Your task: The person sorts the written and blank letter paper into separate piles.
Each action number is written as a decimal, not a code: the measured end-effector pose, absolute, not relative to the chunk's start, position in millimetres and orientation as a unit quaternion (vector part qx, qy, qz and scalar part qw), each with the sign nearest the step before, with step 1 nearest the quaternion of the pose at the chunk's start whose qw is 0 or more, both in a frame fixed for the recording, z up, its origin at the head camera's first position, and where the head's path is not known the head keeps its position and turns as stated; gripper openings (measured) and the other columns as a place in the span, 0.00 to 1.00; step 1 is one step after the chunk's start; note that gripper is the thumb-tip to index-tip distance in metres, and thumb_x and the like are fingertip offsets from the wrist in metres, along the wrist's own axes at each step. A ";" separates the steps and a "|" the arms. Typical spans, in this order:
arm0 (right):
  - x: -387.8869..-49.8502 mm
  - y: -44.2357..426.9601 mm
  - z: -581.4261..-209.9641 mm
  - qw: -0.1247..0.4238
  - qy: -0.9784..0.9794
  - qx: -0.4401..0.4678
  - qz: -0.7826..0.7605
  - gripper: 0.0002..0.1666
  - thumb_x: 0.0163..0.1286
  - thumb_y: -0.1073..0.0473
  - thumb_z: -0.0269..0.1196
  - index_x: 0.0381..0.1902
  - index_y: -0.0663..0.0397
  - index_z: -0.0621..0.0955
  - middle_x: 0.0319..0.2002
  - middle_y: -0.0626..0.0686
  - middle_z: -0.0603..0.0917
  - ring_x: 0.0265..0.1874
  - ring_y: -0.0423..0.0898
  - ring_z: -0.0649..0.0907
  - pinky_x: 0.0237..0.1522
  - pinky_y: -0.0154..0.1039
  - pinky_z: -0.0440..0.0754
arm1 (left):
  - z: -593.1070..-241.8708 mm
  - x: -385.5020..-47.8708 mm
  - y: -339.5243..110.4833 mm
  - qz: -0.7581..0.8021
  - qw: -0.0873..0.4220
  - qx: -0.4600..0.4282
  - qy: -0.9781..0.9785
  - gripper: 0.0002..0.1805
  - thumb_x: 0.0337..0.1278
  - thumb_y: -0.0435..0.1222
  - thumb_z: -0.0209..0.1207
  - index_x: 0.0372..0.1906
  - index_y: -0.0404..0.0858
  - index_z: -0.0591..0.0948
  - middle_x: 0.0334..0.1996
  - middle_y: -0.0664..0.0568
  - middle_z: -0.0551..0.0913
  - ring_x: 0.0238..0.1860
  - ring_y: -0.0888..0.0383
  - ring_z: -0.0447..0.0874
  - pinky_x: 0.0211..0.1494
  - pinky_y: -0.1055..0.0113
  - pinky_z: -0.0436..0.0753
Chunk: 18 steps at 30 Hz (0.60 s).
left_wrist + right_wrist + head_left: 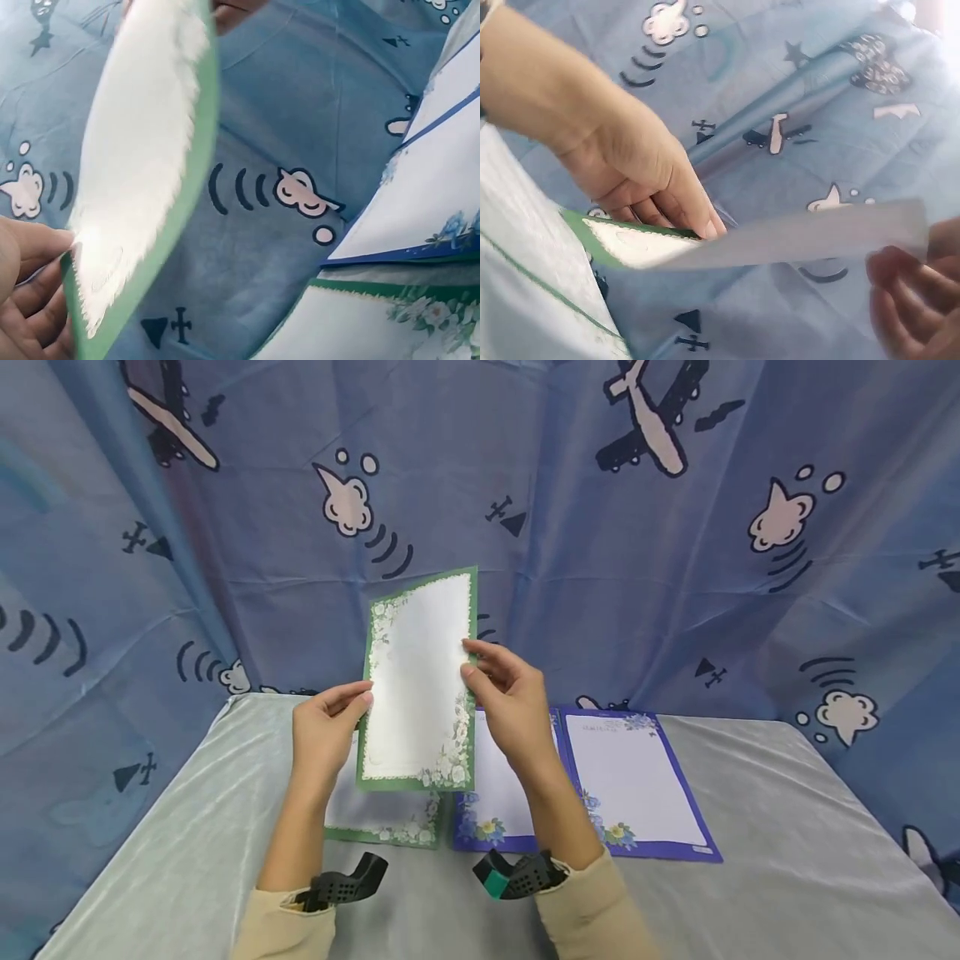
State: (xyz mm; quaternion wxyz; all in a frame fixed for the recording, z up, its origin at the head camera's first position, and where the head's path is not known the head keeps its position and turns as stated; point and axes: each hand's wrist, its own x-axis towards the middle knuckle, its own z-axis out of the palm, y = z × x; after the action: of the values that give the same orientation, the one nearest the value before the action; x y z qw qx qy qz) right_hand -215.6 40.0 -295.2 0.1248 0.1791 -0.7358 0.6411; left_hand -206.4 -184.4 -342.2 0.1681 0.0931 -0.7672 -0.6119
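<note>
Head view: left hand (321, 731) and right hand (519, 702) apart, pinching opposite edges of green-bordered floral sheet (420, 685), raised above bench (780, 860); edge grips probably steady thin paper, leaving white face uncovered. Purple-bordered sheets (633, 781) lie to right.

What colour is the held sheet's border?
The border is green, decorated with pale flowers; clearest in the head view.

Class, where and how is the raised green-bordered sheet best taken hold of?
The sheet is likely best pinched by its side edges, left hand from the left, right hand from the right, because it looks thin and bowed.
</note>
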 end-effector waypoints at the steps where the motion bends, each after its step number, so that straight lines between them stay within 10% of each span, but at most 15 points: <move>1: -216.8 38.1 -299.3 0.119 -0.733 0.171 0.647 0.20 0.75 0.61 0.60 0.62 0.49 0.82 0.47 0.60 0.87 0.34 0.43 0.81 0.39 0.38 0.81 | -342.1 -205.5 -186.6 -0.610 0.170 0.100 -0.767 0.14 0.69 0.41 0.62 0.54 0.43 0.87 0.56 0.47 0.87 0.54 0.62 0.83 0.49 0.79 0.80; 9: -230.0 35.1 -335.3 0.097 -0.749 0.119 0.644 0.18 0.73 0.61 0.62 0.59 0.49 0.83 0.50 0.58 0.88 0.35 0.43 0.83 0.35 0.36 0.82 | -344.6 -206.9 -194.6 -0.585 0.242 0.108 -0.766 0.12 0.64 0.36 0.65 0.50 0.39 0.89 0.48 0.42 0.89 0.39 0.70 0.83 0.44 0.80 0.80; 18: -240.0 19.3 -366.9 0.102 -0.757 0.123 0.634 0.17 0.72 0.64 0.63 0.57 0.54 0.85 0.42 0.61 0.90 0.13 0.40 0.74 0.19 0.31 0.72 | -348.3 -207.8 -197.7 -0.527 0.258 0.121 -0.801 0.11 0.66 0.37 0.64 0.48 0.41 0.90 0.44 0.43 0.90 0.32 0.70 0.80 0.36 0.77 0.78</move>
State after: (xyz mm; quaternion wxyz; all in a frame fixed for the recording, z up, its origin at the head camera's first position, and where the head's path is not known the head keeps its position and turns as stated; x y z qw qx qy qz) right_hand -240.0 19.3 -366.9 0.1021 0.1229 -0.7566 0.6341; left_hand -207.8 -197.7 -348.3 0.2579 0.1205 -0.8009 -0.5267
